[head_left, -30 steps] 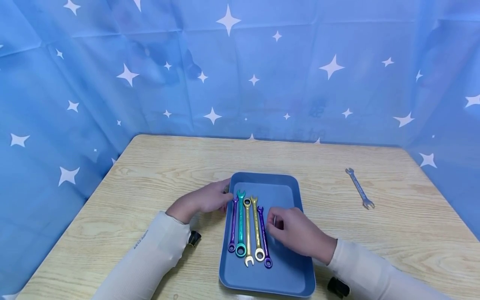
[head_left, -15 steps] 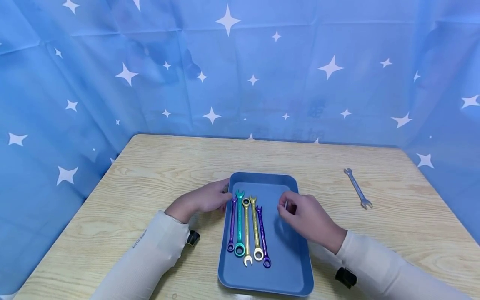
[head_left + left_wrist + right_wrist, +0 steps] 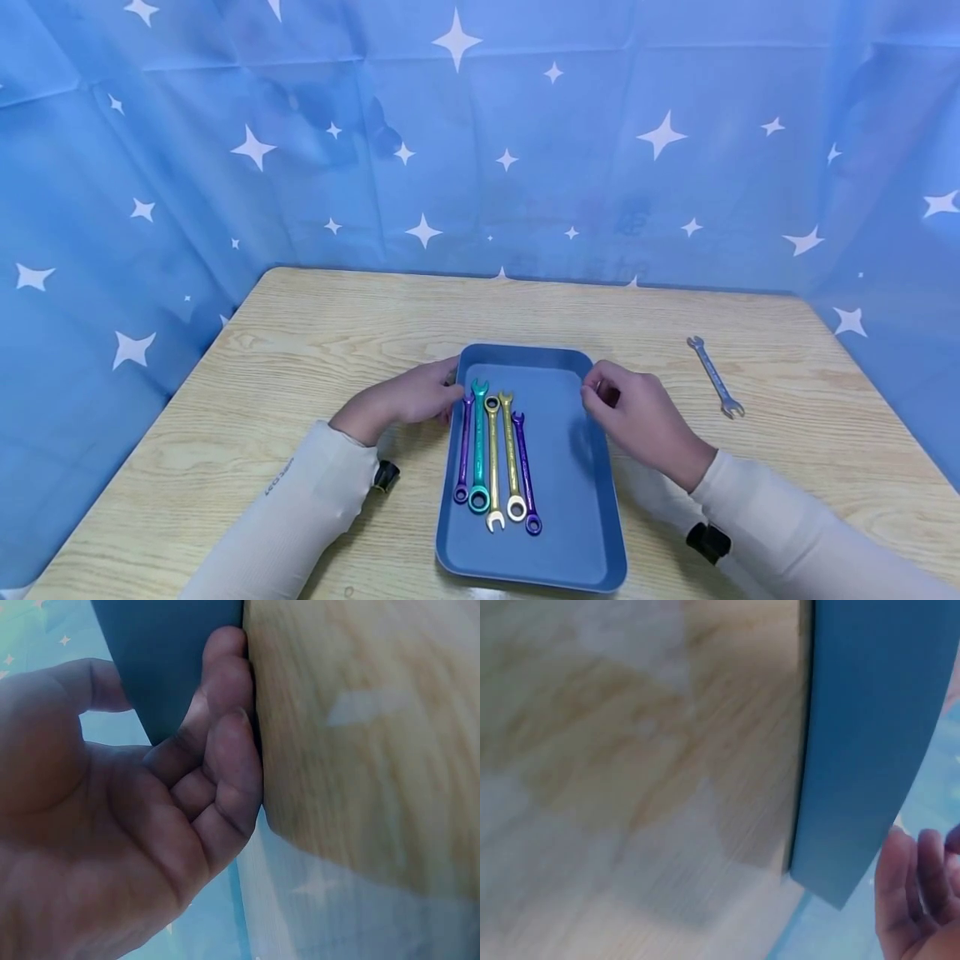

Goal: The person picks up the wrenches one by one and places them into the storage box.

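Observation:
My left hand (image 3: pixel 411 395) grips the left rim of a blue tray (image 3: pixel 573 546), thumb over the edge and fingers bent against the outer wall in the left wrist view. Several combination wrenches lie side by side in the tray's left half: a purple wrench (image 3: pixel 464 454), a green wrench (image 3: pixel 479 446), two gold ones including one gold wrench (image 3: pixel 493 467), and another purple wrench (image 3: pixel 527 475). Loosely curled and holding nothing, my right hand (image 3: pixel 651 417) hovers over the tray's right rim. In the right wrist view its fingers (image 3: pixel 895 885) show beside the tray wall.
A silver open-end wrench (image 3: pixel 715 377) lies on the wooden table (image 3: pixel 360 325), right of the tray. Behind the table hangs a blue curtain (image 3: pixel 480 183) with white stars. Dark wrist straps sit under both sleeves.
My right hand has moved right and away from me, from beside the purple wrench to the tray's right rim. The left hand, tray and wrenches have stayed put.

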### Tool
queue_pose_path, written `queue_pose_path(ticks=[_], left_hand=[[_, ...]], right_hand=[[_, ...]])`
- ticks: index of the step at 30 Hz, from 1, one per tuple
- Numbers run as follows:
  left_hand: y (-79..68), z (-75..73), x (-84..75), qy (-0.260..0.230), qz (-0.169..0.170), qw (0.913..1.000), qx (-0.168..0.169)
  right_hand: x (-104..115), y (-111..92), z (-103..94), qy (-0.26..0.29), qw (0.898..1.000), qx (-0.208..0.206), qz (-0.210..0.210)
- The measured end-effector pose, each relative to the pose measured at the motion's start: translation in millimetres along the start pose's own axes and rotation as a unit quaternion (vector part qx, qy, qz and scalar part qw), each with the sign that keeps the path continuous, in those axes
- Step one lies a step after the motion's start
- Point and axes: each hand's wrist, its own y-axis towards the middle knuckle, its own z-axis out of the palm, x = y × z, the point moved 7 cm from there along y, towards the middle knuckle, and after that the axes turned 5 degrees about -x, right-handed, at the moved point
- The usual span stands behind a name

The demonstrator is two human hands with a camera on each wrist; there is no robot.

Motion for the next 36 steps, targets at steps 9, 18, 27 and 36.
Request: queue_pose_path(ticks=[9,18,27,36], left_hand=[[-1.7,-1.1,-0.2,0.002,-0.003,1.0000,0.000],[-0.3,-1.4,1.6,0.004,-0.002,1.0000,0.002],[0.3,-0.8,2.6,0.004,0.000,1.0000,0.002],[1.2,-0.6,4.6,0.005,-0.006,1.0000,0.003]], right_hand=[[-21,2,-4.5,0.093,0.994,0.022,0.059],[-40,7,-18.2,0.081,0.993,0.019,0.079],[-67,14,-30.2,0.083,0.988,0.026,0.128],[-93,15,-46.1,0.060,0.986,0.030,0.154]])
